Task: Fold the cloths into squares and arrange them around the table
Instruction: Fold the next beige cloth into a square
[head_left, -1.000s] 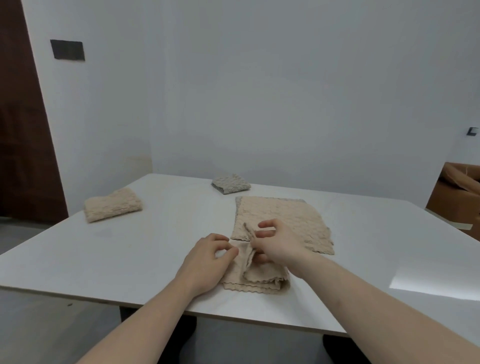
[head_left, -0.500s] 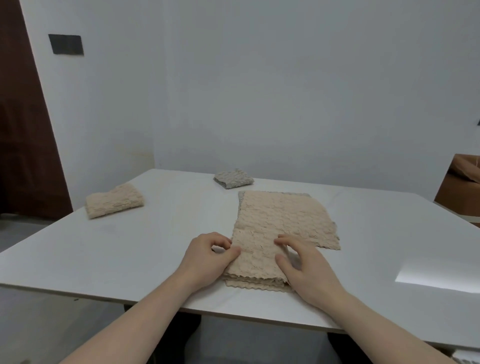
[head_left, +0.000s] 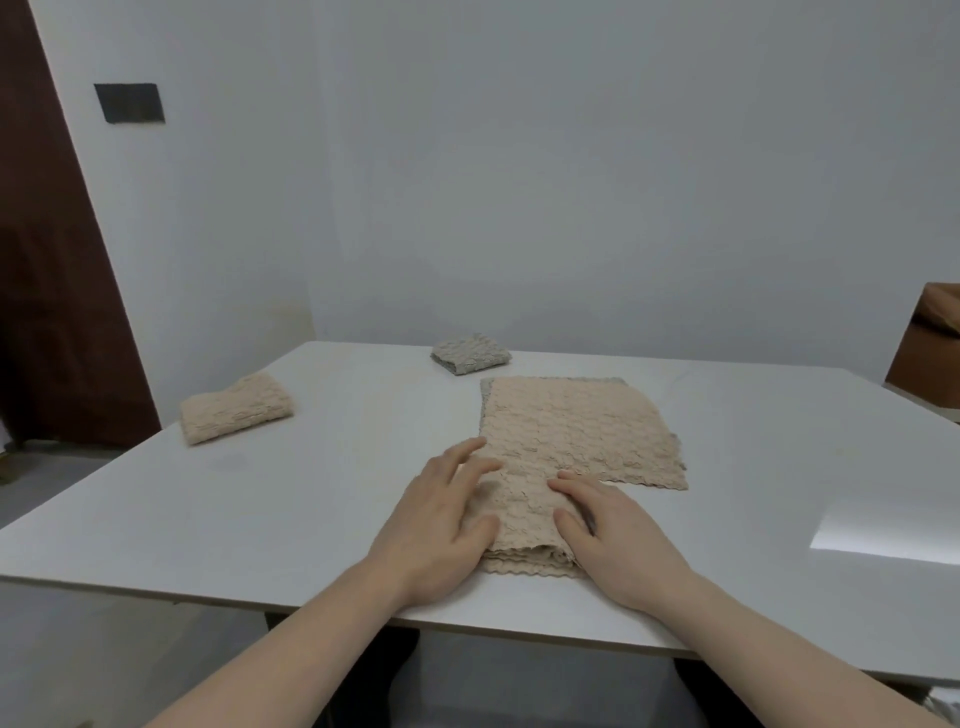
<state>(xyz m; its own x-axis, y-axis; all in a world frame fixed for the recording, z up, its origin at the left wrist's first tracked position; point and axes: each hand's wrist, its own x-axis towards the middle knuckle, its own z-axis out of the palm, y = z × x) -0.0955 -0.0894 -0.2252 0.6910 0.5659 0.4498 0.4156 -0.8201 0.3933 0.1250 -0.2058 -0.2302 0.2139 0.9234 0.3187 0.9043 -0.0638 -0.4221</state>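
Two folded cloths (head_left: 236, 408) already sit beyond the fingers on the tabletop (head_left: 779, 441). Left hand (head_left: 441, 525) and right hand (head_left: 618, 540) press flat, gripping nothing, on a half-folded beige cloth (head_left: 524, 514); more cloths (head_left: 582, 431) lie unfolded just past it.

- We see the table (head_left: 260, 499) as a smooth white top with a faint sheen, a bright patch reflected at its right;
- the beige cloth (head_left: 571, 441) looks soft, matt, waffle-crinkled;
- the folded beige cloth (head_left: 236, 415) and grey folded cloth (head_left: 470, 354) show the same nubbly weave;
- the door (head_left: 52, 286) looks like dark wood.
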